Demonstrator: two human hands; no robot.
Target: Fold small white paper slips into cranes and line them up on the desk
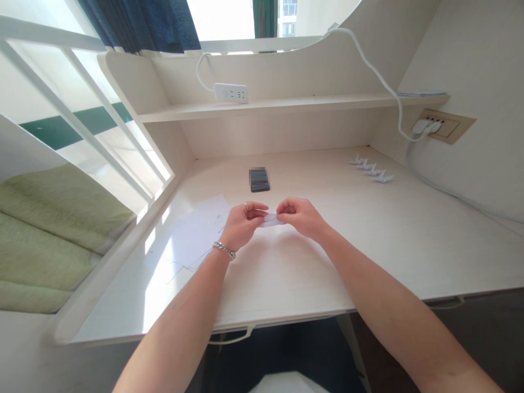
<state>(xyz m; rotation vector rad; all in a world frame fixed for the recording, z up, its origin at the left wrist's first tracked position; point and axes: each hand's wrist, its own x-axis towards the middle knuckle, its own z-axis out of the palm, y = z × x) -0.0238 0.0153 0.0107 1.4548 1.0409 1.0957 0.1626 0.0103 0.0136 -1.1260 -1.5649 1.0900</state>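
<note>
Between my two hands is a small folded piece of white paper (270, 220), held just over the desk. My left hand (242, 222), with a ring and a chain bracelet, pinches its left end between thumb and fingers. At the right end, my right hand (302, 216) grips the paper with thumb and curled fingers. The fingers cover both ends, so the exact folds cannot be made out. White paper sheets (196, 232) lie spread on the desk to the left of my left hand. Several folded paper cranes (373, 169) stand in a row at the back right.
A dark phone-like object (259, 180), partly blurred, lies beyond my hands on the desk (393, 234). On the shelf (278, 103) sits a white power strip (231, 93). A white cable (380, 79) runs down to a wall socket (444, 125). White bed rails (94, 109) stand at the left.
</note>
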